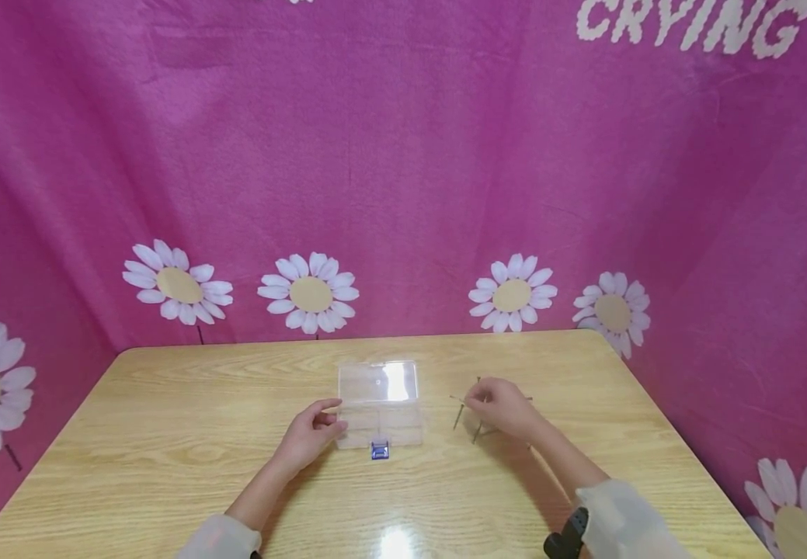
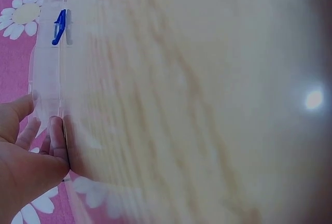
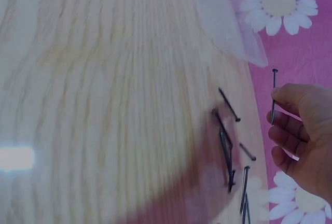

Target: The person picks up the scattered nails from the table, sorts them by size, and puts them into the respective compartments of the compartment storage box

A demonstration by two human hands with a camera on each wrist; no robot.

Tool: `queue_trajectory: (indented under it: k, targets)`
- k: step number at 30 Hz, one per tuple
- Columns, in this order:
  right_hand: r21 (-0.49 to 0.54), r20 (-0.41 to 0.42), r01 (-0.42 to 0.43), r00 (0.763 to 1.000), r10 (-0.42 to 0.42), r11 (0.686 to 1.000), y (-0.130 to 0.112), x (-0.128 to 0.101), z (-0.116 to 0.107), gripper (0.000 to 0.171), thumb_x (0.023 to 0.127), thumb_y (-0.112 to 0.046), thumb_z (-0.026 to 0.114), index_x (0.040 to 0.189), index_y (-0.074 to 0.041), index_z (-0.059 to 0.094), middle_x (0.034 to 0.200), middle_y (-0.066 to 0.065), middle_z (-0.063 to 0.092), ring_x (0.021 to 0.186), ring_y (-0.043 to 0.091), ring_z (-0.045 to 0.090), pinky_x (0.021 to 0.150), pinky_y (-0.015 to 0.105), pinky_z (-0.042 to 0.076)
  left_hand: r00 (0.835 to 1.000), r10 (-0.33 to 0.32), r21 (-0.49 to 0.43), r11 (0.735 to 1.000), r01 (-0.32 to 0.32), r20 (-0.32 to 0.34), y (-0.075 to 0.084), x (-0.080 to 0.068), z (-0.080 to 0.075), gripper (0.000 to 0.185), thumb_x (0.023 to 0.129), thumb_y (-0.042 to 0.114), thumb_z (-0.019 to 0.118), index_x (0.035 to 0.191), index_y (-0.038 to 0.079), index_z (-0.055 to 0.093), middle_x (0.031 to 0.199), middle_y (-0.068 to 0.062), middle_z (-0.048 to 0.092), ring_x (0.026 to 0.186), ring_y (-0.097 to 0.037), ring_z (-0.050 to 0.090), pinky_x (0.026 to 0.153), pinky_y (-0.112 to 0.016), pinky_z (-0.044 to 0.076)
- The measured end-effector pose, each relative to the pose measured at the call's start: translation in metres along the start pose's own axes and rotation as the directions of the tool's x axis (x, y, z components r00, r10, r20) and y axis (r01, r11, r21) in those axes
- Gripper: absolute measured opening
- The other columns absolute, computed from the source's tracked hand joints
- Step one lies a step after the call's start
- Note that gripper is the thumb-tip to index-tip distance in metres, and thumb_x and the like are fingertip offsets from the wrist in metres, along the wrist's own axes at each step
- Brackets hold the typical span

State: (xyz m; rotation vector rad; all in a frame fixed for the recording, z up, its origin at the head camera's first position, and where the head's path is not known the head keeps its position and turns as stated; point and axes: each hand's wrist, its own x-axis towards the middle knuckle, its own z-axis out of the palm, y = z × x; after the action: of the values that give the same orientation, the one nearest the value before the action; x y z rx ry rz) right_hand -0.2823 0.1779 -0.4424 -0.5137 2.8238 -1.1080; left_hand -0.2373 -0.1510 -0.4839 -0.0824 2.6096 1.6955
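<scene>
A clear plastic box (image 1: 400, 436) stands on the table with its lid (image 1: 360, 382) raised at the back and a blue latch (image 1: 380, 449) at the front. At its left end, my left hand (image 1: 307, 436) holds the side wall between thumb and fingers. My right hand (image 1: 504, 407), right of the box, pinches a nail (image 3: 274, 80) between thumb and fingertips, head up, above the table in the right wrist view. Several loose nails (image 3: 229, 105) lie scattered under and beside that hand; in the head view it partly covers them.
The wooden table (image 1: 186, 435) carries the box and nails. A pink cloth (image 1: 403, 155) with white daisies hangs behind and along both sides of it. Light glares off the tabletop near the front.
</scene>
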Motion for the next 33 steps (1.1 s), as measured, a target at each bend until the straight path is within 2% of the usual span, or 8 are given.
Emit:
queue_trajectory:
  k: [5, 13, 20, 26, 33]
  targets:
    - [-0.007, 0.003, 0.011, 1.000, -0.011, 1.000, -0.013, 0.007, 0.006, 0.011, 0.087, -0.014, 0.062, 0.091, -0.005, 0.067, 0.083, 0.002, 0.063, 0.075, 0.012, 0.052, 0.069, 0.026, 0.045, 1.000, -0.005, 0.004, 1.000, 0.005, 0.007, 0.000, 0.001, 0.001, 0.040, 0.085, 0.011, 0.066, 0.124, 0.004, 0.058, 0.097, -0.010, 0.060, 0.082, -0.016, 0.052, 0.067, -0.022, 0.042]
    - [0.017, 0.017, -0.028, 0.999, 0.028, 0.999, -0.030, 0.015, 0.020, 0.010, 0.087, -0.016, 0.063, 0.090, -0.007, 0.067, 0.082, 0.001, 0.063, 0.074, 0.012, 0.053, 0.070, 0.027, 0.046, 1.000, 0.001, -0.003, 1.000, -0.001, -0.003, 0.001, 0.000, 0.000, 0.039, 0.085, 0.011, 0.066, 0.123, 0.004, 0.058, 0.097, -0.011, 0.060, 0.081, -0.015, 0.052, 0.065, -0.021, 0.042]
    - [0.051, 0.036, 0.005, 0.999, -0.006, 0.999, -0.044, 0.016, 0.031, 0.014, 0.087, -0.017, 0.063, 0.093, -0.006, 0.067, 0.088, 0.003, 0.065, 0.077, 0.013, 0.055, 0.069, 0.026, 0.048, 1.000, 0.006, -0.010, 1.000, -0.006, 0.003, 0.001, -0.001, 0.000, 0.040, 0.085, 0.010, 0.066, 0.123, 0.003, 0.057, 0.096, -0.011, 0.061, 0.080, -0.014, 0.052, 0.064, -0.021, 0.042]
    - [0.050, 0.046, 0.012, 0.999, -0.014, 0.999, -0.050, 0.020, 0.042, 0.010, 0.087, -0.018, 0.063, 0.091, -0.010, 0.067, 0.089, 0.001, 0.065, 0.081, 0.014, 0.056, 0.075, 0.030, 0.048, 1.000, 0.005, -0.014, 1.000, -0.005, 0.004, 0.001, -0.001, 0.000, 0.040, 0.085, 0.011, 0.066, 0.123, 0.003, 0.057, 0.096, -0.011, 0.061, 0.080, -0.014, 0.051, 0.063, -0.021, 0.042]
    - [0.127, 0.102, 0.059, 0.992, -0.072, 0.990, -0.060, 0.024, 0.053, 0.013, 0.090, -0.017, 0.059, 0.093, -0.007, 0.066, 0.090, 0.005, 0.065, 0.084, 0.016, 0.059, 0.078, 0.032, 0.051, 1.000, 0.004, 0.005, 1.000, -0.004, -0.001, 0.001, -0.001, 0.001, 0.040, 0.086, 0.012, 0.065, 0.124, 0.003, 0.057, 0.097, -0.012, 0.061, 0.080, -0.013, 0.051, 0.064, -0.021, 0.042]
